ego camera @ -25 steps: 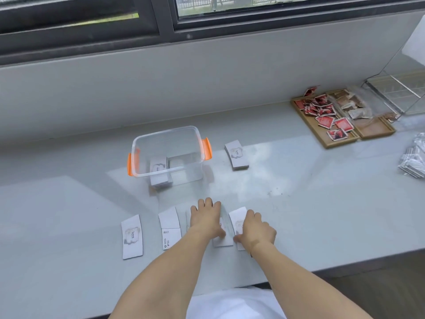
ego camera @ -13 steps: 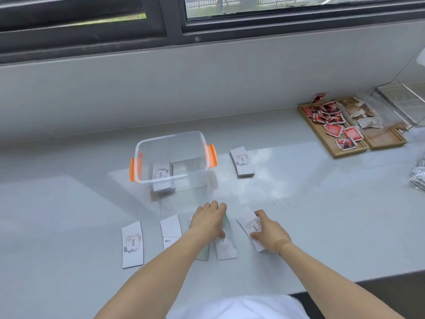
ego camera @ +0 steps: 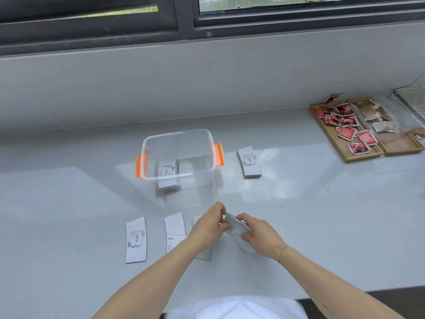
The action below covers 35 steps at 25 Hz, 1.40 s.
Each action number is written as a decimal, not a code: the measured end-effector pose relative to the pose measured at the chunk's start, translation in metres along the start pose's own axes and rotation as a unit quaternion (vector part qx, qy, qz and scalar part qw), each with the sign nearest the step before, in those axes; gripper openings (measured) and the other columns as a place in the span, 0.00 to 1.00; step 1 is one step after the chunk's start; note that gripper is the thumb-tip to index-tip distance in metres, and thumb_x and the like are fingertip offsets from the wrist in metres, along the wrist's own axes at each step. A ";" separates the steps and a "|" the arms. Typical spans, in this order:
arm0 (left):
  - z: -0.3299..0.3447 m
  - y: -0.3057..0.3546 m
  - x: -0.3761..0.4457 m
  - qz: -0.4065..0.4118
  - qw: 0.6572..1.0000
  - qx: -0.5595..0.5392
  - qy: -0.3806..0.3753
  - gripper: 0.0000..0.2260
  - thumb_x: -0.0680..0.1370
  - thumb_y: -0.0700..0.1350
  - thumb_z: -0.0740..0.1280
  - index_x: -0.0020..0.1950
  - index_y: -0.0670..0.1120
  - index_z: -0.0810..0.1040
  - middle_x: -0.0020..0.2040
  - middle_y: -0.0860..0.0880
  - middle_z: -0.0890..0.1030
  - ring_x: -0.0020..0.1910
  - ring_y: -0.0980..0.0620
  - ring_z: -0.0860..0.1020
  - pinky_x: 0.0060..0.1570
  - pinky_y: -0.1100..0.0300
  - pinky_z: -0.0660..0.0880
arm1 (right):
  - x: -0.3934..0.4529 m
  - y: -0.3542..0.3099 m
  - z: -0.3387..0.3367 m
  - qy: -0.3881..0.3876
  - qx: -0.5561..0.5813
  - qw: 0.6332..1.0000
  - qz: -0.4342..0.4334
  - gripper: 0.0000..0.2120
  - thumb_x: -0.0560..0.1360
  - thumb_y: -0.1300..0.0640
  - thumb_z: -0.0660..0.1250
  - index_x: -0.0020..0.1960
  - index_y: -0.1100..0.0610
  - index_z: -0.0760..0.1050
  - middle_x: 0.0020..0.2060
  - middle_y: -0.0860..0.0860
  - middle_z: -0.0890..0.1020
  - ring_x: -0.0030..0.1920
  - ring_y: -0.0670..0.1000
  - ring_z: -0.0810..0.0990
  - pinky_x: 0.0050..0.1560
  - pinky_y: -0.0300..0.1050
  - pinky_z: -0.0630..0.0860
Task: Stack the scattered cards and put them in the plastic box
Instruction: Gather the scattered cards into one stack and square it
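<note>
A clear plastic box with orange handles stands on the grey counter, a stack of white cards inside at its left. Near the front edge my left hand and my right hand together pinch a small bunch of cards lifted off the counter. A "love" card and two overlapping cards lie to the left of my hands. One more card is partly hidden under my left wrist. A separate card stack lies to the right of the box.
A wooden tray with red and brown packets sits at the far right, a clear lidded case behind it. The wall and window ledge rise behind the box. The counter's front edge runs just below my arms.
My hands pressed flat on separate cards before; now they have come together and lifted cards off the counter. The camera has tilted, so the scene sits lower in the frame.
</note>
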<state>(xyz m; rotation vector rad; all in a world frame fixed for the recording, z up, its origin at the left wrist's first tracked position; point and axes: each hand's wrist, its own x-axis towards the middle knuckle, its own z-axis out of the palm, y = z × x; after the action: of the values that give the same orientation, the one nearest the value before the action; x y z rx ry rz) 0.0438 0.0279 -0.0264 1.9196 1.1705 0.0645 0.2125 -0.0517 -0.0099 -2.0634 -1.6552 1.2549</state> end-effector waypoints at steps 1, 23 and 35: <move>0.002 -0.001 -0.003 0.002 1.000 -0.010 0.009 0.11 0.77 0.45 0.66 0.56 0.52 0.67 0.44 0.54 0.72 0.40 0.55 0.73 0.44 0.55 0.71 | 0.000 0.000 -0.001 0.011 -0.036 0.999 -0.011 0.20 0.76 0.61 0.61 0.64 0.44 0.69 0.51 0.50 0.80 0.50 0.54 0.78 0.48 0.52 0.76; 0.049 0.002 -0.006 -0.007 0.990 0.135 0.032 0.24 0.76 0.43 0.60 0.73 0.47 0.61 0.64 0.48 0.71 0.62 0.45 0.67 0.60 0.52 0.66 | 0.011 0.027 0.021 0.193 -0.305 0.929 -0.087 0.05 0.76 0.55 0.69 0.51 0.51 0.77 0.39 0.50 0.80 0.37 0.57 0.77 0.33 0.49 0.71; -0.048 -0.056 -0.004 0.088 0.908 0.386 -0.135 0.46 0.63 0.56 0.76 0.74 0.62 0.53 0.77 0.48 0.55 0.69 0.44 0.62 0.66 0.47 0.62 | 0.009 0.028 0.015 0.163 -0.298 0.936 -0.094 0.07 0.80 0.53 0.61 0.56 0.50 0.76 0.43 0.49 0.80 0.40 0.57 0.76 0.34 0.46 0.63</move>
<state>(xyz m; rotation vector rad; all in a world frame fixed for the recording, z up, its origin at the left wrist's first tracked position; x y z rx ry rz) -0.0190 0.0657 -0.0331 2.6071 0.8884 -0.6406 0.2215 -0.0581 -0.0412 -2.1806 -2.1717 0.3323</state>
